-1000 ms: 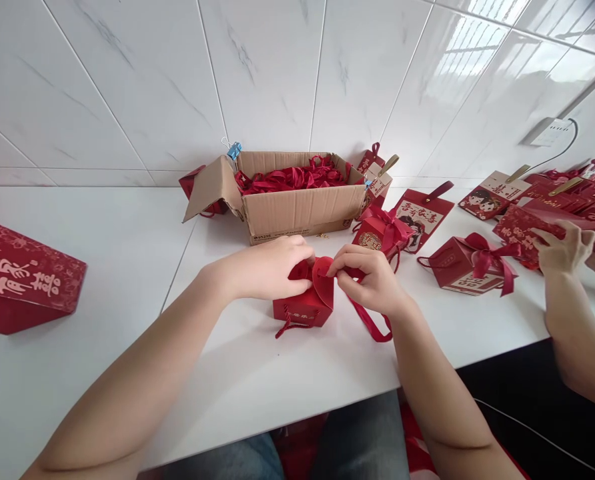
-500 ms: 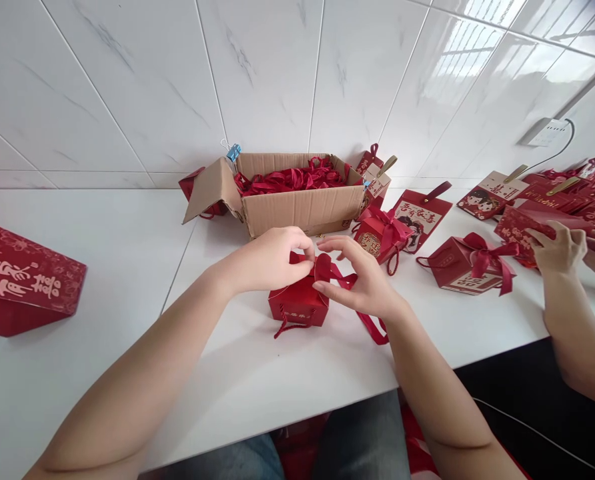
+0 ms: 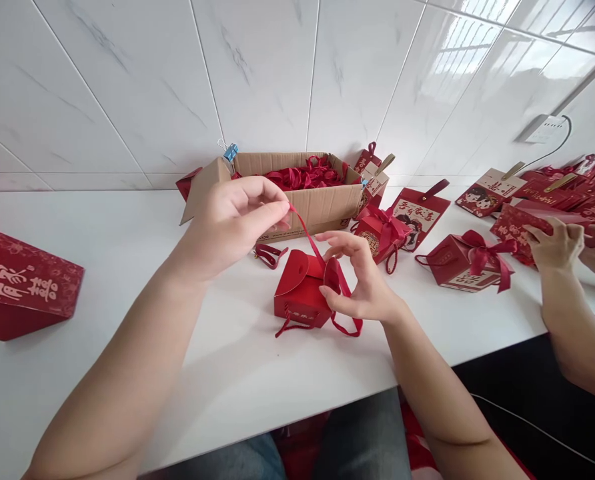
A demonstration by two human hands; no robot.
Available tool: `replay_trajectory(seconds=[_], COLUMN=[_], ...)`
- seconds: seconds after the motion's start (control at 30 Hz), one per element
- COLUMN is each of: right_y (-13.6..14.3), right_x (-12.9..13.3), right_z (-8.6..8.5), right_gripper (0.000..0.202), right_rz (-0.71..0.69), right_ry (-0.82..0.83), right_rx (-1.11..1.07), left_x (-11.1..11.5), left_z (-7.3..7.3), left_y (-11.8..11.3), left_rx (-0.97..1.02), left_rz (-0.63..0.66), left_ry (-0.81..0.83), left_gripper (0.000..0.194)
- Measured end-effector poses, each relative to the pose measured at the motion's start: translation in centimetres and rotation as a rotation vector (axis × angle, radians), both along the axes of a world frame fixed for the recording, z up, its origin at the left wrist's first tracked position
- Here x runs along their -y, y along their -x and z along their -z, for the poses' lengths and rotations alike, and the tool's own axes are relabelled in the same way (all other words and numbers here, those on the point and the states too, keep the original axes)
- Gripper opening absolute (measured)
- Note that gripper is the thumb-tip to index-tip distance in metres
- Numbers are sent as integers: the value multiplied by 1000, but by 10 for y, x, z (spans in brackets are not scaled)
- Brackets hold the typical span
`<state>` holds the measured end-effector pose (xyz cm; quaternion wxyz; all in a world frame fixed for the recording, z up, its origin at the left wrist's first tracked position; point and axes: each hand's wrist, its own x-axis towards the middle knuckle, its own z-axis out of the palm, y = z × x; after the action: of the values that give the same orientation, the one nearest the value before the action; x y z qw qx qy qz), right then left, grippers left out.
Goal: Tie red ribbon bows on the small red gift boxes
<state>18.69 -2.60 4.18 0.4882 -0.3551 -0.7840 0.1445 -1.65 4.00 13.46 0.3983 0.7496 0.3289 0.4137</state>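
A small red gift box (image 3: pixel 302 297) stands on the white table, a cord handle hanging at its front. My left hand (image 3: pixel 245 217) is raised above and left of it, thumb and fingers pinching the end of a red ribbon (image 3: pixel 305 227). From there the ribbon slants down to the box top, and a loop of it lies at the box's right side. At the right flap of the box is my right hand (image 3: pixel 355 277), its thumb and fingertips around the raised flap (image 3: pixel 331 273).
Behind stands a cardboard box (image 3: pixel 307 208) of red ribbons. A dark red strap (image 3: pixel 270 255) lies before it. Finished boxes with bows (image 3: pixel 472 263) and cards are at right, near another person's hands (image 3: pixel 560 247). A larger red box (image 3: pixel 27 283) sits at left.
My left hand has moved up and left from the box, drawing the ribbon end out. The ribbon at the right has shortened. My right hand has stayed near the flap.
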Motion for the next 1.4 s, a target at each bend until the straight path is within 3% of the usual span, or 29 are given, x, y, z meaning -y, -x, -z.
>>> replay_trajectory(seconds=[0.1,0.23,0.47,0.63,0.77,1.0,1.2,1.4], right_y=[0,2,13,18,18,13,14,15], right_x=[2,2,-2,0,-1,-1,4,5], right_z=[-3,-5,4,3,2,5,3,2], right_gripper=[52,47,17,18,18,15,9,13], right_rz=[-9,44,73,53,109,-36,-23,95], right_ry=[-28,-43,-27,39,93,169,245,240], right_rx=[62,76,-458,-634,-688,-710,-602,-579], left_x=[3,11,24,26,25,26,25,14], left_z=[3,6,5,11,10,6,5,14], left_y=[-5,-13,-17,-21,-21,-19,-16,-5], left_rx=[71,12,-15,-15,-40,-85,-167,-540], left_rz=[66,168,239,361,304,274,258,203], left_ry=[73,115,118,173,97,47,2,-5], left_gripper=[11,13,15,14,15,14,14,27])
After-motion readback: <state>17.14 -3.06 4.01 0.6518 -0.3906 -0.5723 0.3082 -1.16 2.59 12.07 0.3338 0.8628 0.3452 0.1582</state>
